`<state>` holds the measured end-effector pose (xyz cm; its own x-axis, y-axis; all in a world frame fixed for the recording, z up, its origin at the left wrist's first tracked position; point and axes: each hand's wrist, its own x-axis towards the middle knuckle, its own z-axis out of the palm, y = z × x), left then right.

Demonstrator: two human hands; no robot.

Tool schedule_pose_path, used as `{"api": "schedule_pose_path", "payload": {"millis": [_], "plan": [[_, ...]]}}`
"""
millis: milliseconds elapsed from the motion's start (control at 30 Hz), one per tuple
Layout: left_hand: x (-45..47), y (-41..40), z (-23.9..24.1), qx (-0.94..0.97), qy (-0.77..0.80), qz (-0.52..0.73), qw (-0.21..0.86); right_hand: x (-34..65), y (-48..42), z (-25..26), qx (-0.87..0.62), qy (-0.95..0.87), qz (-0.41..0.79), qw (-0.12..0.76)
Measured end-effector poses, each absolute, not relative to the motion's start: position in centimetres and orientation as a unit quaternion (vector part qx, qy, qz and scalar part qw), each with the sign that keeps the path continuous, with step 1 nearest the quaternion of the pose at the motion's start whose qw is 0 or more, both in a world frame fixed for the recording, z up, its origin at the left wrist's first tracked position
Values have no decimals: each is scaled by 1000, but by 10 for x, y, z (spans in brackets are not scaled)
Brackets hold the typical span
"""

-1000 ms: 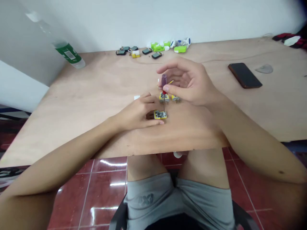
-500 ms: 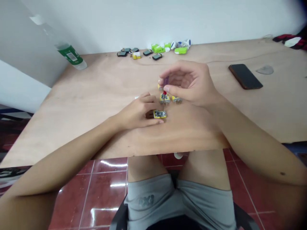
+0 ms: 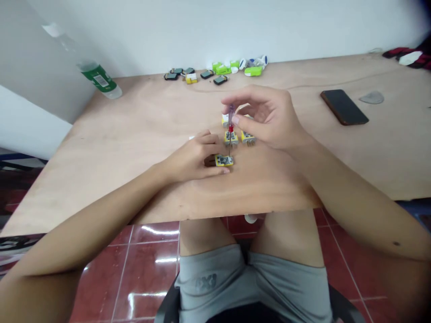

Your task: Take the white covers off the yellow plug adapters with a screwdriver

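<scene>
Near the table's front edge, my left hand (image 3: pixel 193 157) rests with its thumb and fingers around a small yellow-edged plug (image 3: pixel 224 160), its open inner side facing up. My right hand (image 3: pixel 269 114) is above it, closed at the fingertips on the clear purple handle of a small screwdriver (image 3: pixel 231 117). The screwdriver stands nearly upright with a red collar, its thin shaft reaching down to the plug. Just behind are another open yellow plug (image 3: pixel 230 137) and a pronged one (image 3: pixel 248 137). A further yellow-and-white piece (image 3: pixel 225 120) is partly hidden by the screwdriver.
Along the wall lie several dark grey covers (image 3: pixel 220 80), a yellow-and-white piece (image 3: pixel 191 78) and bright green parts (image 3: pixel 253 71). A bottle with a green label (image 3: pixel 99 80) stands at the far left. To the right are a phone (image 3: pixel 344 106) and a flat grey piece (image 3: pixel 372 97).
My right fingers have shifted on the screwdriver handle, the index finger moving slightly left and the thumb right, so more of the handle shows. My left hand and the plug stay put.
</scene>
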<state>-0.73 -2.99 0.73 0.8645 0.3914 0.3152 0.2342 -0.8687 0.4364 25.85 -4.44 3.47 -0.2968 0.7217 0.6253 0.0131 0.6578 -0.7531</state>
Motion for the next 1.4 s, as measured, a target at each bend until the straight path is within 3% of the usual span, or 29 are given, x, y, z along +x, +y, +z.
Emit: {"api": "schedule_pose_path", "payload": {"millis": [600,867,1400], "plan": [[-7,-30,8,948,150,208,188,256,-49,37,-249,-722,363,533],[-6,-33,10,946,167,202,190,258,-49,42,-271,-684,364,570],[-7,-30,11,942,173,215,191,257,-47,35,-283,-704,393,519]]}}
